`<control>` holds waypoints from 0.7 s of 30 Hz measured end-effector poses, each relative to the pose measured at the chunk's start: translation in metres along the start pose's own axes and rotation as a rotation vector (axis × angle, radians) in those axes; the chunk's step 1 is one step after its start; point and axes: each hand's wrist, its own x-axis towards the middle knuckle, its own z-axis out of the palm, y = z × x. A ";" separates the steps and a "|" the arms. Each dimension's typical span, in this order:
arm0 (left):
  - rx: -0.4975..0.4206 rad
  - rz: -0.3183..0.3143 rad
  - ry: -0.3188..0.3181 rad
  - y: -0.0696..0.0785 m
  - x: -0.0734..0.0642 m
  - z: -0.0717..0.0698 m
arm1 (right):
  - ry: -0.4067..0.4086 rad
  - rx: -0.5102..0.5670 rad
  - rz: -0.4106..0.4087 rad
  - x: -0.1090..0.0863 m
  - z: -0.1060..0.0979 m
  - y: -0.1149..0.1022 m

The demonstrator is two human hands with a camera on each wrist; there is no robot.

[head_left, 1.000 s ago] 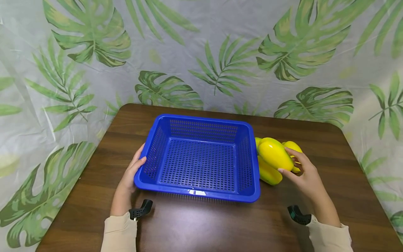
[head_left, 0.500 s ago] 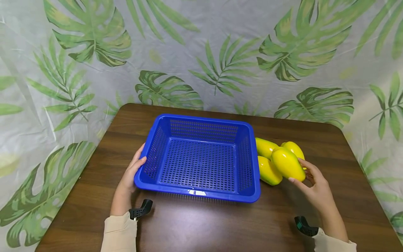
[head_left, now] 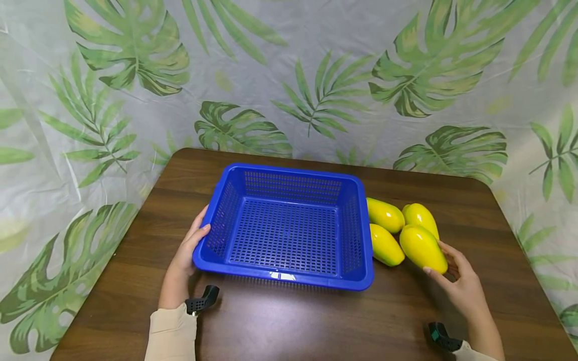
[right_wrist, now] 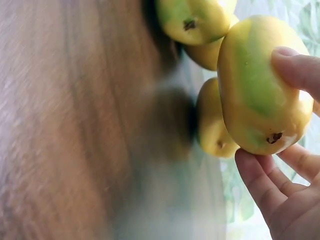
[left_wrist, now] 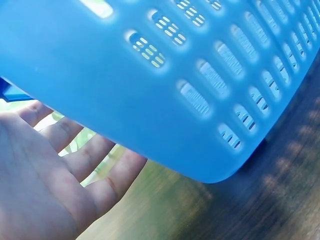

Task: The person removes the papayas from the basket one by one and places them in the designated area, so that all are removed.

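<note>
A blue plastic basket (head_left: 284, 281) with slotted walls stands on the table, with nothing inside it. My left hand (head_left: 187, 248) grips its left side, thumb over the rim; in the left wrist view the fingers (left_wrist: 112, 172) reach behind the basket wall (left_wrist: 125, 110). To the right of the basket, my right hand (head_left: 465, 281) holds a yellow-green mango (head_left: 423, 249) between thumb and fingers. In the right wrist view this mango (right_wrist: 260, 85) looks raised off the table. Other mangoes lie beside it: one at the back (head_left: 386, 214), one near the basket (head_left: 386, 245), one behind it (head_left: 421, 216).
The brown wooden table (head_left: 289, 326) has rounded far corners. Behind it hangs a pale cloth (head_left: 253, 80) printed with green leaves. A black wrist mount (head_left: 203, 300) sits on the left forearm and another wrist mount (head_left: 444, 338) on the right.
My right hand has drawn the mango to the right and toward me, off the other mangoes, uncovering them more. The left hand and the basket have stayed in place.
</note>
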 end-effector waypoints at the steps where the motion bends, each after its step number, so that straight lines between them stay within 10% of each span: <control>1: 0.002 0.001 0.000 0.000 0.000 0.000 | 0.001 -0.004 0.005 -0.001 0.000 0.002; 21: 0.001 0.009 0.000 0.001 -0.001 0.001 | -0.136 -0.014 0.064 -0.007 0.003 0.019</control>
